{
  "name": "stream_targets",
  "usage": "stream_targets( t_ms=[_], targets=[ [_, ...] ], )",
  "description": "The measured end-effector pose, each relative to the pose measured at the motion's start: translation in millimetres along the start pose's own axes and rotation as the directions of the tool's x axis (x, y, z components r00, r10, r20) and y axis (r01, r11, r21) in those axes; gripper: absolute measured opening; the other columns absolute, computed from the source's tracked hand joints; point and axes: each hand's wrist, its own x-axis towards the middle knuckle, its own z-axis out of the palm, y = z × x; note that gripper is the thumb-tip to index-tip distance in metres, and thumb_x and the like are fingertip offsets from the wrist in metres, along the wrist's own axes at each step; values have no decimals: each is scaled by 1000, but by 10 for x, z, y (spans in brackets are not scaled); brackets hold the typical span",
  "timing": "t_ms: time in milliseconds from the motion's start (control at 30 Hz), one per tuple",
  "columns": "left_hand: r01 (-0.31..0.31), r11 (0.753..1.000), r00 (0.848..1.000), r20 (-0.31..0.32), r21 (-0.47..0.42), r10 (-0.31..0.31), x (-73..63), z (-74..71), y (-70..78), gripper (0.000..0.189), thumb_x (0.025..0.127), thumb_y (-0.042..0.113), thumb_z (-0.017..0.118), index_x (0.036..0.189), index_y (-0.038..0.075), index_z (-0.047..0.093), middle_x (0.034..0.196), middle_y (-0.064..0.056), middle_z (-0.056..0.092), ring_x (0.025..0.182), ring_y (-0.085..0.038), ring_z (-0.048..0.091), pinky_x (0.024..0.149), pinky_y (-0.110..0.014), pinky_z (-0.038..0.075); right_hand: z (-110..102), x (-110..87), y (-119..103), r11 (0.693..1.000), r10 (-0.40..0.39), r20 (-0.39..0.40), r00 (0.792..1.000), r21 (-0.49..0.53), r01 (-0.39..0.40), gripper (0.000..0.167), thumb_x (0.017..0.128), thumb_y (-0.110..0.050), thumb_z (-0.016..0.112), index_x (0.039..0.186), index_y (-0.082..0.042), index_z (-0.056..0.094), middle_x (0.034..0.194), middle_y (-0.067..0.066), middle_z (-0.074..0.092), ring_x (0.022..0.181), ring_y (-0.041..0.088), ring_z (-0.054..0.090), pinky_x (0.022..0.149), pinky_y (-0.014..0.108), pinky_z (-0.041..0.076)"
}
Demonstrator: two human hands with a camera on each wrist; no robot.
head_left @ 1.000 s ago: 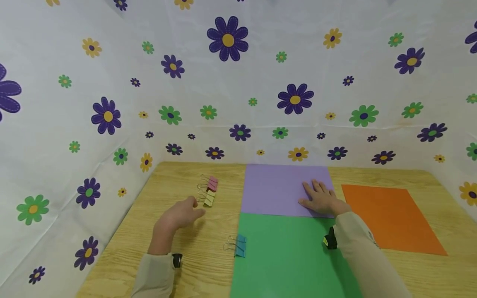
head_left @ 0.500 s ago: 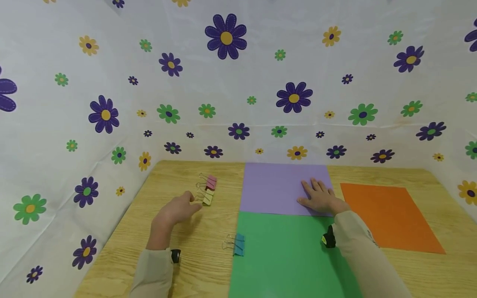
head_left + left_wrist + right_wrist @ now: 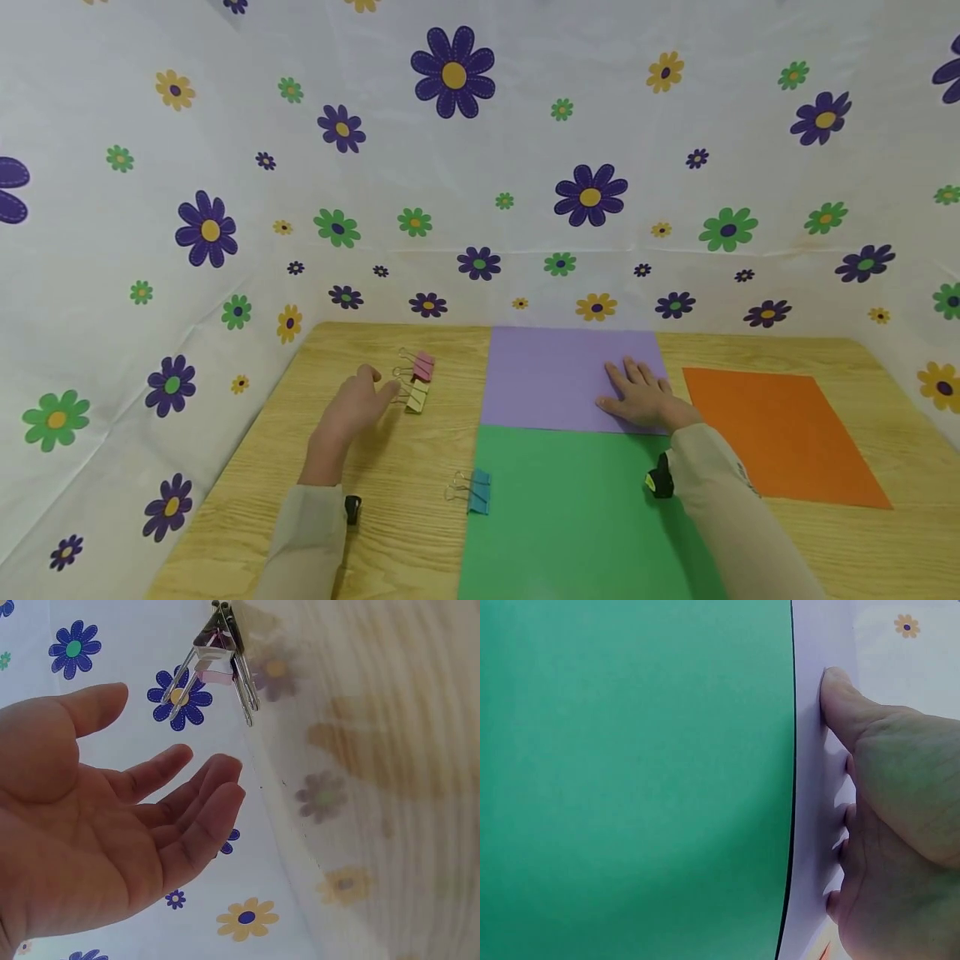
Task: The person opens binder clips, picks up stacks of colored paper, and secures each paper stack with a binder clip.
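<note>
A flowered backdrop (image 3: pixel 510 150) is standing behind a wooden table (image 3: pixel 405 542), on which a green sheet (image 3: pixel 570 525) is lying nearest the person. Taking that sheet as the clock's centre in the head view, an orange sheet (image 3: pixel 780 433) is lying at two o'clock and a purple sheet (image 3: pixel 540 375) at twelve, its near edge meeting the green.

The right hand (image 3: pixel 641 402) is resting on the purple sheet, towards that sheet's four o'clock, fingers spread; it is staying where it was. The left hand (image 3: pixel 354 407), at ten o'clock, is what is changing: it is shifting slightly towards twelve, its thumb now ending close beside the yellow clip (image 3: pixel 417 400). In the left wrist view its fingers are curving loosely, thumb apart, pinching nothing.

The yellow clip is lying at that hand's three o'clock, and a pink clip (image 3: pixel 423 367) at its two, close against the yellow. A blue clip (image 3: pixel 479 493) is sitting at the green sheet's nine o'clock edge; whether it is gripping the paper, I cannot tell. All three are keeping their places, so the work is seemingly remaining at the reaching stage, with no clip being held.
</note>
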Motion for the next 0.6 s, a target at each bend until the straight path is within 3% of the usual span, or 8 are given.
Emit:
stream_targets(
  t_ms=[200, 433, 600],
  targets=[
    [-5, 999, 1000, 7, -36, 5, 69, 26, -6, 52, 105, 35, 44, 129, -11, 42, 120, -31, 55, 97, -34, 56, 85, -49, 48, 6, -13, 5, 1000, 9, -4, 1000, 12, -9, 75, 103, -43, 45, 156, 3, 16, 159, 34, 2, 145, 54, 0, 111, 71, 3],
    [4, 997, 1000, 20, -73, -2, 140, 86, 4, 42, 106, 31, 44, 120, -8, 47, 92, -16, 54, 78, -25, 50, 66, -34, 43, 26, 1, 0, 1000, -9, 1, 1000, 11, 9, 75, 103, -42, 45, 156, 3, 16, 159, 34, 2, 145, 54, 0, 111, 71, 3],
    [6, 998, 1000, 25, -69, -5, 203, 133, 40, 38, 105, 31, 45, 114, -6, 50, 89, -14, 53, 74, -22, 49, 61, -31, 40, -12, -12, -14, 1000, 0, 3, 1000, -10, 0, 75, 103, -43, 45, 156, 2, 16, 159, 33, 3, 146, 54, 2, 112, 70, 3]
  ],
)
